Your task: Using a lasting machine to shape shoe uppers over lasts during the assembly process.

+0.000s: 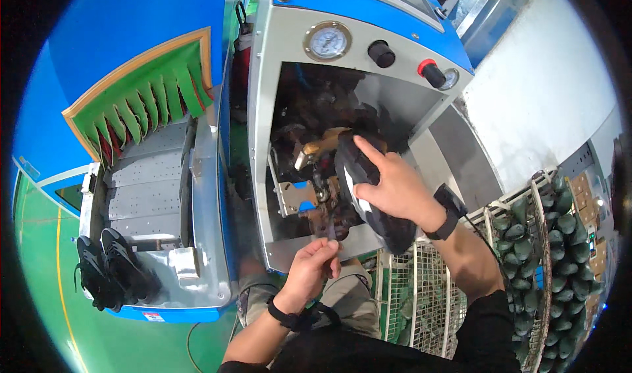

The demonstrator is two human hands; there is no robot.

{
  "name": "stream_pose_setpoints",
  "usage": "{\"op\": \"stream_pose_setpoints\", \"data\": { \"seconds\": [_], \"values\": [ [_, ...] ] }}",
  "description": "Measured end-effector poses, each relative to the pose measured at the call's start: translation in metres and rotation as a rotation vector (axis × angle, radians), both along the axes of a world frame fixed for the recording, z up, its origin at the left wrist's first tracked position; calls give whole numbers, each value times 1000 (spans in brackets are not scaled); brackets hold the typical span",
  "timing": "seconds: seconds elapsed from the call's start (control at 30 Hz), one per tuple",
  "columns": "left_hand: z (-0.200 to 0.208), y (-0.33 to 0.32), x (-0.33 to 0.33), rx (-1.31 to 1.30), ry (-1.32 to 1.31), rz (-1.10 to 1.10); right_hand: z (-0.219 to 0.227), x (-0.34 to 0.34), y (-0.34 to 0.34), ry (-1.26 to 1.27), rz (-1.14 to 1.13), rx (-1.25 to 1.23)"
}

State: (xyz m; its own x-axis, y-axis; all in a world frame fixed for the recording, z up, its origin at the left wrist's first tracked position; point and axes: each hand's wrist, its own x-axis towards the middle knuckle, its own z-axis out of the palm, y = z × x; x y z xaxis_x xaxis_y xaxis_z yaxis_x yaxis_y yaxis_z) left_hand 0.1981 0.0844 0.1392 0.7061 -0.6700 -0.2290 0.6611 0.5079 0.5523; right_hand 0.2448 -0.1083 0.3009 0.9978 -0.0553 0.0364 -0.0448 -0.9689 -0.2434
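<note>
A black shoe (353, 170) is tilted in front of the machine's dark opening, its lower end pointing toward me. My right hand (398, 192) grips it from the right side, index finger stretched along its upper part and thumb lying across it. Lower down, my left hand (313, 268) is closed in a pinch at the opening's bottom edge; whatever sits between the fingertips is too small to make out. Just behind the shoe, inside the machine (263, 143), are a yellowish-brown arm (322, 144) and a metal bracket (296, 197). The shoe hides part of the mechanism.
The machine front carries a pressure gauge (328, 41), a black knob (381, 54) and a red-topped knob (431, 72). At left, a conveyor (141, 192) emerges from green flaps (141, 106), with black shoes (108, 268) at its end. Wire racks (421, 294) with green shoe lasts (520, 248) stand right.
</note>
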Motion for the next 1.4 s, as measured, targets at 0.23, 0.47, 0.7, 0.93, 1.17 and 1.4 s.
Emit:
{"op": "stream_pose_setpoints", "data": {
  "seconds": [0.23,0.47,0.7,0.93,1.17,1.4],
  "values": [
    [-6,1,12,94,-49,13,-25,-3,-22,-221,99,52],
    [-5,-10,-3,211,-77,72,-37,-20,-18,-532,123,66],
    [13,6,-36,495,-264,3,-56,-96,-2,-720,56,81],
    [31,18,-70,-36,-22,-462,-97,-244,-13,-653,213,-117],
    [-77,50,-75,355,-88,-519,-114,-242,-30,-72,54,1192],
    [-19,62,-111,426,-593,-456,-66,-123,17,-13,-108,2212]
  ]
}}
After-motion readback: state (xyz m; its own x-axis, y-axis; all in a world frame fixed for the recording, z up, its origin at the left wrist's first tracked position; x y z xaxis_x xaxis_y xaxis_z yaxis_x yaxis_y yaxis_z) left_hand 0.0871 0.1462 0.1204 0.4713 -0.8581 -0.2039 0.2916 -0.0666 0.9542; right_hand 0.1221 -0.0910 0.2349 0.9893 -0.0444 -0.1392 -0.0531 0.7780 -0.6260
